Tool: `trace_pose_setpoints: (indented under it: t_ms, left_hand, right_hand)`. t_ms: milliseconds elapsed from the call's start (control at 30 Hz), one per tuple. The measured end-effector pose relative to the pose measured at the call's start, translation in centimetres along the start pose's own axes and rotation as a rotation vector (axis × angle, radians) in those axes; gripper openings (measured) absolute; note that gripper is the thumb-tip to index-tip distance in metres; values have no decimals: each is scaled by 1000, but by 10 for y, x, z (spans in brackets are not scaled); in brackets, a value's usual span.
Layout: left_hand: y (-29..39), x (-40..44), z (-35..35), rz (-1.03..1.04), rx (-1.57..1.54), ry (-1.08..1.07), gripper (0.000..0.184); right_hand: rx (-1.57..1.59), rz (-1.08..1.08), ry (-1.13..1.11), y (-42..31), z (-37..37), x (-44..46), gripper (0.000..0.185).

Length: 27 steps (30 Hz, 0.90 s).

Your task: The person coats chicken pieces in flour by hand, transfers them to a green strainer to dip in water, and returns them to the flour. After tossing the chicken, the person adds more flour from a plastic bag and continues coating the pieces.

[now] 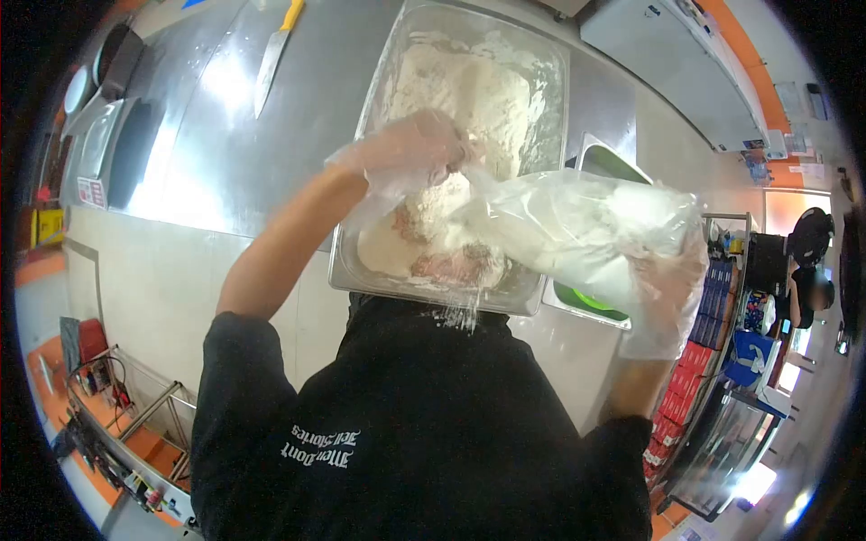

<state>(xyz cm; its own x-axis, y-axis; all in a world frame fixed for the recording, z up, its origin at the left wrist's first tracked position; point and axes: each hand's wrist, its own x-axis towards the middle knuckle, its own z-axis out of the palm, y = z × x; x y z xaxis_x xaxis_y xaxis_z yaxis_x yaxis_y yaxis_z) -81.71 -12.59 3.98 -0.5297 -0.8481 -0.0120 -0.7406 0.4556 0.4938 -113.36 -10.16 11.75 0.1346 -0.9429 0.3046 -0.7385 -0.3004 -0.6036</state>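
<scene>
My left hand (410, 149), in a clear plastic glove, is closed at the mouth of a clear plastic bag (568, 221) of white powder. My right hand (663, 279), also gloved, grips the far end of this bag at the right. The bag lies tilted over a clear rectangular tub (365, 117). White powder (465, 86) covers much of the tub's inside, and pinkish-brown pieces (446, 266) show through it near my body. Some powder falls from the bag's mouth, and streaks of it show at the tub's near edge, against my black shirt.
A knife with a yellow handle (290, 16) lies on the metal table (198, 108) at the upper left. Beside the tub, partly under the bag, is a metal container (622, 162) with green inside. A white appliance (672, 63) stands upper right. Another person (812, 293) is far right.
</scene>
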Motion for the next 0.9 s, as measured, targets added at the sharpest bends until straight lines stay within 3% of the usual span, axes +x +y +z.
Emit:
trace_pose_setpoints:
  t_ms: [133, 233, 367, 467, 533, 600, 700, 800, 900]
  left_hand:
    - [4, -1, 7, -4, 29, -6, 13]
    - [21, 3, 3, -241, -242, -65, 12]
    - [31, 0, 3, -353, -442, -27, 35]
    - [35, -15, 9, -302, -242, -42, 26]
    - [24, -25, 32, -159, -51, 61, 22]
    - [15, -19, 39, -439, -261, -15, 35]
    - [26, -21, 47, -549, -395, 53, 47]
    - [30, -18, 47, -548, -343, 37, 39]
    - [37, -15, 41, -362, -255, 125, 20]
  right_hand:
    - [57, 27, -36, 4, -3, -5, 56]
    - [83, 58, -56, 12, -2, -7, 55]
    - [127, 39, -116, 51, 7, -16, 54]
    - [229, 33, -165, 53, 8, -18, 54]
    - [260, 38, -170, 56, 6, -18, 54]
    - [287, 38, -168, 61, 4, -17, 54]
    - [322, 42, -157, 67, 1, -14, 54]
    - [350, 42, -145, 71, -3, -10, 54]
    - [376, 44, -135, 73, -4, -7, 54]
